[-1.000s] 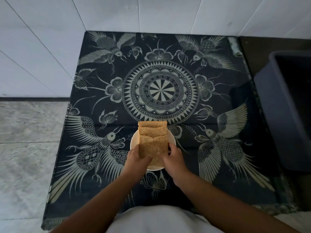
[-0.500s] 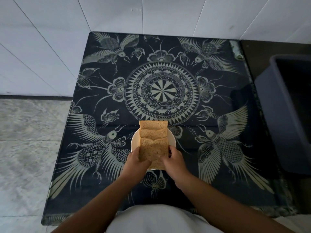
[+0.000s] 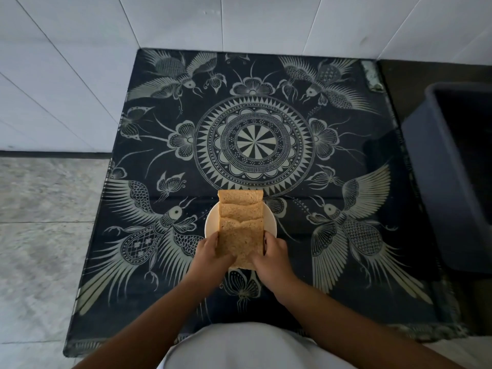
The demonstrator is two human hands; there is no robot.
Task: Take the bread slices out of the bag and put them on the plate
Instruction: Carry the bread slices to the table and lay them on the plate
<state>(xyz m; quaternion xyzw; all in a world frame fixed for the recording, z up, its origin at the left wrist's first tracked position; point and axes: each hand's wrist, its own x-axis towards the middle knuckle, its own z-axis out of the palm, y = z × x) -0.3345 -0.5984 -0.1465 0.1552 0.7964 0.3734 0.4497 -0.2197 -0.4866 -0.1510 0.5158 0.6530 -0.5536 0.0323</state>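
Head view, lower middle of the frame: both my forearms run up from the bottom edge and meet at the nearest bread slice (image 3: 241, 242). My left hand (image 3: 213, 255) has its grip closed on that slice's left edge, and my right hand (image 3: 274, 258) is clamped on its right edge, so the slice sits squarely between the two, neither hand nearer than the other. Its near end hangs past the rim of the white plate (image 3: 270, 221) toward me; whether it already rests on the plate or hangs just above it I cannot tell.

Just beyond, toward frame centre, two more slices (image 3: 241, 206) lie on the plate, shingled in a row running away from me, and the farthest one overhangs the plate's far rim. The held slice overlaps the middle one, and its long axis follows that same near-to-far line. I judge the coming move to be a small lowering and letting go, with the slice kept in line so it does not slide off the near rim.

Farther up, the dark patterned table (image 3: 253, 142) spreads to the white tiled wall. No bag shows anywhere in frame.
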